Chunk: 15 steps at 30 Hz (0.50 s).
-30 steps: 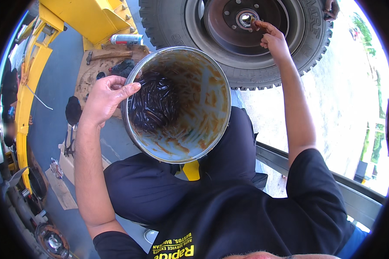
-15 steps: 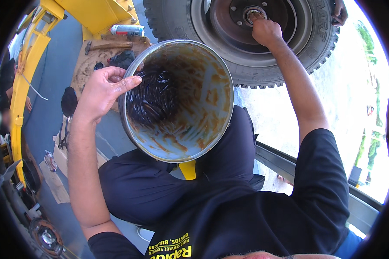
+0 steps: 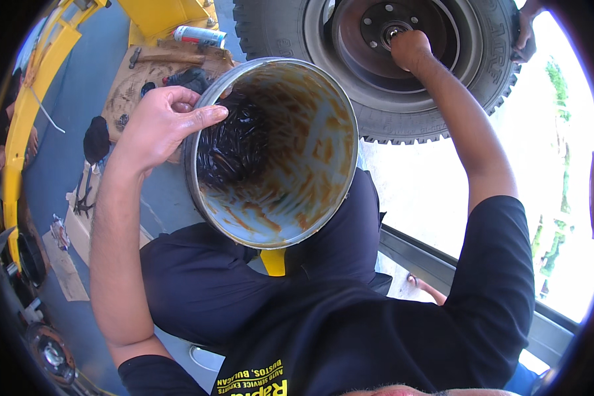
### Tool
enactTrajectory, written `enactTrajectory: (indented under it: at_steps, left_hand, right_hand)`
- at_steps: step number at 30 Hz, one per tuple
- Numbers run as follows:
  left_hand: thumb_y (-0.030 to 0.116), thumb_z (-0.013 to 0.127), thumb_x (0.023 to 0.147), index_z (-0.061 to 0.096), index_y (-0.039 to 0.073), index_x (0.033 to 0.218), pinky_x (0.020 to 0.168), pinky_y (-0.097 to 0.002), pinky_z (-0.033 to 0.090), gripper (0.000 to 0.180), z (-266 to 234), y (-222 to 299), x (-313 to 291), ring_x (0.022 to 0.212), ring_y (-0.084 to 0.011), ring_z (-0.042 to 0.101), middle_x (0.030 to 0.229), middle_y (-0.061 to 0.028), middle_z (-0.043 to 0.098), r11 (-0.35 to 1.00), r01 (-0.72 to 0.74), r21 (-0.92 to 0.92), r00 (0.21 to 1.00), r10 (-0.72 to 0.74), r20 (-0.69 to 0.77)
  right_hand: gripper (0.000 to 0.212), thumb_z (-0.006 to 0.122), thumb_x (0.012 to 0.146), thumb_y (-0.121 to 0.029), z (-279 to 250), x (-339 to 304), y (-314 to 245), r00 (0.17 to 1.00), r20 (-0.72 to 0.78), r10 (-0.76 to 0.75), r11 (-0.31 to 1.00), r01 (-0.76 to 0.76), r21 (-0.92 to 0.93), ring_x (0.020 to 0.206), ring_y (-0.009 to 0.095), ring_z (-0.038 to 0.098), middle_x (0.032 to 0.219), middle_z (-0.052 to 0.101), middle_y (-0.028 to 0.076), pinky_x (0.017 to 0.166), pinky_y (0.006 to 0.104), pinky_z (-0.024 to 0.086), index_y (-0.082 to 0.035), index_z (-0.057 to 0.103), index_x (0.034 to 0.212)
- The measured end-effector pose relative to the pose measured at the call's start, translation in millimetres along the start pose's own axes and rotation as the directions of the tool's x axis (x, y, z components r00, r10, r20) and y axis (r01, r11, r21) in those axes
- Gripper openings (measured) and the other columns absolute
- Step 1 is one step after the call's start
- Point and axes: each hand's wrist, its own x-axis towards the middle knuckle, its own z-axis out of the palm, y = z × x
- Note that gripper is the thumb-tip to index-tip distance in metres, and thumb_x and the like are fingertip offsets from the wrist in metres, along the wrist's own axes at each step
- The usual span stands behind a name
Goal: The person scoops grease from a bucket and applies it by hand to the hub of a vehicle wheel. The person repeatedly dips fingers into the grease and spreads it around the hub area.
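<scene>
My left hand (image 3: 171,125) grips the rim of a round metal bucket (image 3: 310,152), thumb over the edge and fingers outside. The bucket leans over my lap with its mouth toward me. Dark, glossy grease (image 3: 234,142) lies deep inside, and brown grease smears its pale blue walls. My right arm reaches out to a large wheel (image 3: 376,66) with a knobbly black tyre. There my right hand (image 3: 412,51) is curled at the greasy centre hub (image 3: 394,33); its fingertips are hidden, and what they hold cannot be made out.
On the left floor, cardboard (image 3: 129,89) carries a hammer (image 3: 135,58), a spray can (image 3: 200,36) and dark gloves or rags (image 3: 188,80). Pliers (image 3: 84,191) lie nearer. A yellow steel frame (image 3: 26,132) stands at far left. Another person's hand (image 3: 525,39) touches the tyre's right edge.
My right hand has shifted slightly at the hub and looks more curled, showing more of the hub's opening. My left hand keeps its hold on the bucket. The whole view has shifted a little.
</scene>
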Motion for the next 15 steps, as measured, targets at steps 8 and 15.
enactTrajectory:
  at_steps: [8, 15]
  left_hand:
    - [0.038, 0.091, 0.083, 0.078, -0.003, 0.102, 0.069, -0.0262, 0.049, 0.047, -2.4, -9.4, 2.3, 0.074, -0.0091, 0.062, 0.082, -0.0034, 0.07, 0.996, -0.035, 0.078, 0.999, 0.038, -0.031]
    - [0.038, 0.092, 0.083, 0.078, -0.003, 0.102, 0.067, -0.0259, 0.048, 0.048, -1.0, -12.1, 2.2, 0.071, -0.0093, 0.061, 0.081, -0.0035, 0.07, 0.997, -0.057, 0.06, 0.998, 0.059, -0.032]
  right_hand:
    - [0.024, 0.06, 0.097, -0.017, 13.9, -12.8, 17.2, 0.983, -0.146, -0.111, 0.989, 0.095, -0.109, 0.095, 0.024, 0.079, 0.108, 0.08, 0.006, 0.075, 0.0411, 0.061, -0.013, 0.079, 0.112]
    - [0.033, 0.056, 0.096, -0.009, 18.2, -37.6, 23.2, 0.922, -0.37, -0.109, 0.985, 0.151, 0.088, 0.089, 0.035, 0.078, 0.111, 0.077, 0.015, 0.075, 0.047, 0.063, -0.007, 0.065, 0.127]
